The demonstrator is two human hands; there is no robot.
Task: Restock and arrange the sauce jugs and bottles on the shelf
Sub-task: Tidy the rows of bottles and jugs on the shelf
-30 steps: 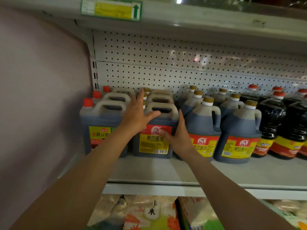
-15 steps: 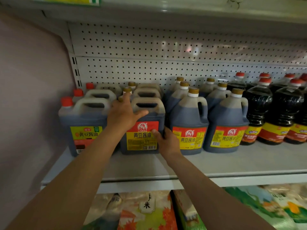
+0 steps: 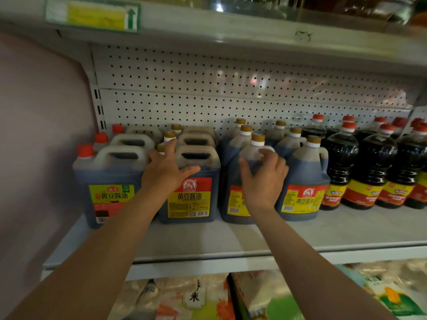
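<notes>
Rows of sauce jugs stand on a white shelf point(image 3: 231, 236). My left hand point(image 3: 166, 172) rests with spread fingers on the upper left shoulder of a square gold-capped jug point(image 3: 189, 199) with a red and yellow label. My right hand point(image 3: 263, 179) grips the shoulder and handle of the round jug point(image 3: 233, 199) beside it, fingers curled over the top. A red-capped square jug point(image 3: 108, 197) stands at the far left, and another round jug point(image 3: 305, 181) stands right of my right hand. More jugs of each kind line up behind them.
Dark red-capped bottles point(image 3: 369, 172) fill the shelf's right end. A perforated back panel point(image 3: 231, 88) closes the rear, an upper shelf point(image 3: 231, 31) hangs overhead, and a plain side panel point(image 3: 34, 135) bounds the left. Bagged goods point(image 3: 196, 296) lie on the level below.
My right hand left the lower right corner of the square gold-capped jug and rose onto the round jug's shoulder. My left hand stayed on the square jug.
</notes>
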